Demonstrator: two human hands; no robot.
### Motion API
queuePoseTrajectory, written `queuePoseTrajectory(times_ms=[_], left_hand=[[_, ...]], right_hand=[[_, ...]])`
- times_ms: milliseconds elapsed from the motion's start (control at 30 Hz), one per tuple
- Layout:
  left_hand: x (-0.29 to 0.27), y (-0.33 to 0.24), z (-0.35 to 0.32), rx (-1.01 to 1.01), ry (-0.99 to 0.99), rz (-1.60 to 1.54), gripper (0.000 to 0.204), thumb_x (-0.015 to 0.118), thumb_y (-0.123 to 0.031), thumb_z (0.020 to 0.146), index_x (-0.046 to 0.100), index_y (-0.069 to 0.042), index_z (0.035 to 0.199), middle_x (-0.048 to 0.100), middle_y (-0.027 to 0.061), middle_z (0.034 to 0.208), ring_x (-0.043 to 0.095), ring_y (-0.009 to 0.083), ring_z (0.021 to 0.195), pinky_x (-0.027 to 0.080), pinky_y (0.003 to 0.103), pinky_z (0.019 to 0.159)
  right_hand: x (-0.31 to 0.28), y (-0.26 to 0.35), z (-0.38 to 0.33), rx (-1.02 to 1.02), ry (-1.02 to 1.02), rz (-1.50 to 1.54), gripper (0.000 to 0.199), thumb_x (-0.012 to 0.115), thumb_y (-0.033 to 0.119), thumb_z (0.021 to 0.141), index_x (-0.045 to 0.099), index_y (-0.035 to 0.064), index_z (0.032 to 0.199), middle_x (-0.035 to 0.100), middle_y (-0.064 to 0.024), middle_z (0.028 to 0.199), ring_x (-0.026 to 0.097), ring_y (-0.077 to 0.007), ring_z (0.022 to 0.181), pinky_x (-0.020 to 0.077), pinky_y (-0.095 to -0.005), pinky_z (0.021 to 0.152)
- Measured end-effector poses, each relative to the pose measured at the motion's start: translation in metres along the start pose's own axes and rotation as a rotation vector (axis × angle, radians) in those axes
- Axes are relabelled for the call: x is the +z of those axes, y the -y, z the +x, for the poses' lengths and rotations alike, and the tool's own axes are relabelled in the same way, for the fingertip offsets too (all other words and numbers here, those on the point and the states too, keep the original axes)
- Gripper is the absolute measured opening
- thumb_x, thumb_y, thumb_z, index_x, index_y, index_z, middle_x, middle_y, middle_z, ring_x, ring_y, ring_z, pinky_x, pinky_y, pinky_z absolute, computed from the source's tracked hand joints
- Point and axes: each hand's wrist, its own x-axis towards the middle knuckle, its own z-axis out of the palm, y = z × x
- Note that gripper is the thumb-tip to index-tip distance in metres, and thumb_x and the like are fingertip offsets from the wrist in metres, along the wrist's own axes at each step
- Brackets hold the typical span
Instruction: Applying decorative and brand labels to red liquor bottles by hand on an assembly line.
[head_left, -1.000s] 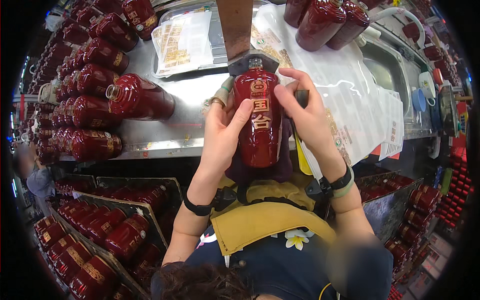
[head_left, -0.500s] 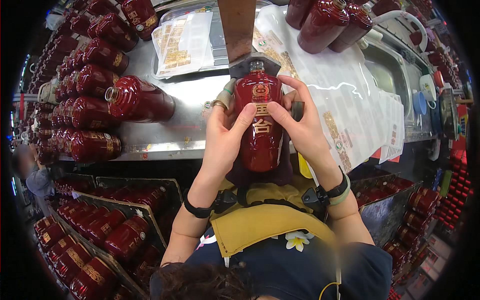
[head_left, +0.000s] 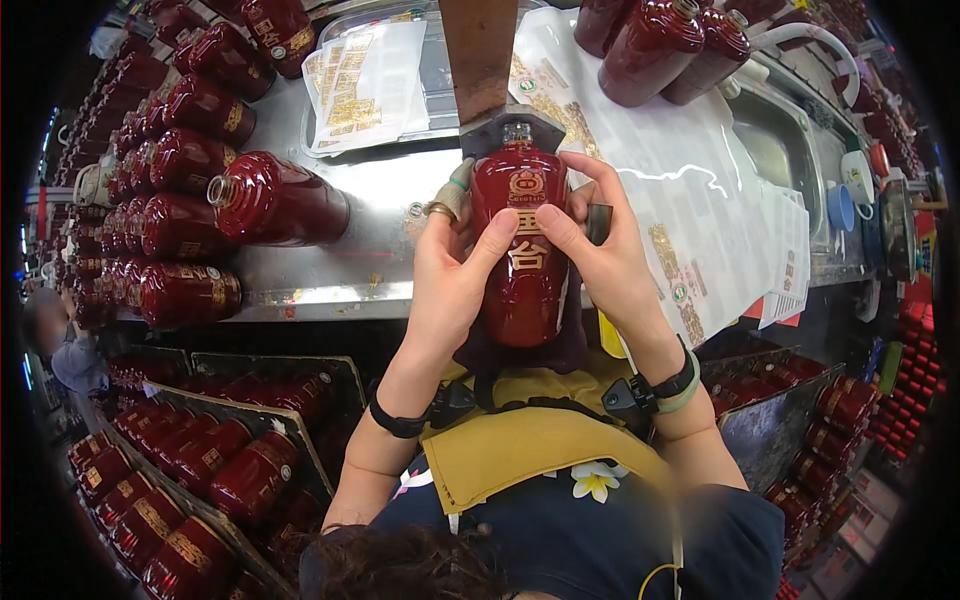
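A glossy dark red bottle (head_left: 522, 300) with gold lettering and a gold emblem lies in front of me, its clear open neck pointing away. Its far end rests against a dark support below a brown upright board (head_left: 480, 60). My left hand (head_left: 455, 245) grips the bottle's left side, thumb pressed on the lettering; a covering wraps one of its fingers. From the right, my right hand (head_left: 600, 240) holds the same bottle, its thumb also on the lettering and its index finger stretched along the shoulder. A dark cloth (head_left: 570, 350) shows beneath the bottle.
Several red bottles (head_left: 190, 225) stand in rows at left, one (head_left: 285, 200) apart. Gold decal sheets (head_left: 365, 85) lie on a metal tray; a white sheet (head_left: 660, 180) covers the right. A sink (head_left: 780, 140) is beyond. Bottle crates (head_left: 280, 365) flank me below. A person (head_left: 75, 345) is far left.
The bottle and both hands have shifted very slightly to the right in the picture. Both thumbs still rest on the lettering.
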Motion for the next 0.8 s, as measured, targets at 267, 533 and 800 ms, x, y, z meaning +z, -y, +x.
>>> queuePoseTrajectory(times_ms=[267,533,800], left_hand=[[-0.001,-0.001,0.000,-0.005,-0.004,-0.001,0.065,0.069,-0.013,0.100,0.036,0.007,0.153,0.055,0.0161,0.143,0.057,0.0200,0.128,0.048,0.034,0.108],[0.000,0.000,0.001,0.007,-0.006,0.016,0.066,0.069,-0.014,0.101,0.035,0.007,0.153,0.055,0.0166,0.144,0.057,0.0200,0.128,0.048,0.034,0.108],[0.007,-0.003,-0.002,0.084,-0.001,0.096,0.065,0.074,-0.011,0.096,0.040,0.007,0.148,0.063,0.0147,0.133,0.063,0.0177,0.118,0.053,0.034,0.101]], right_hand=[[0.001,0.000,0.000,-0.014,-0.006,-0.002,0.062,0.081,0.023,0.091,0.050,0.0036,0.141,0.040,0.0066,0.086,0.040,-0.0041,0.075,0.0365,-0.0193,0.067],[-0.001,-0.001,0.001,0.000,0.000,-0.006,0.062,0.082,0.023,0.091,0.051,0.0049,0.141,0.041,0.0065,0.086,0.041,-0.0044,0.077,0.0374,-0.0202,0.069],[-0.027,0.028,0.017,-0.188,0.029,-0.132,0.047,0.063,0.006,0.096,0.047,0.0001,0.139,0.049,-0.0022,0.103,0.050,-0.0125,0.088,0.0443,-0.0249,0.082]])
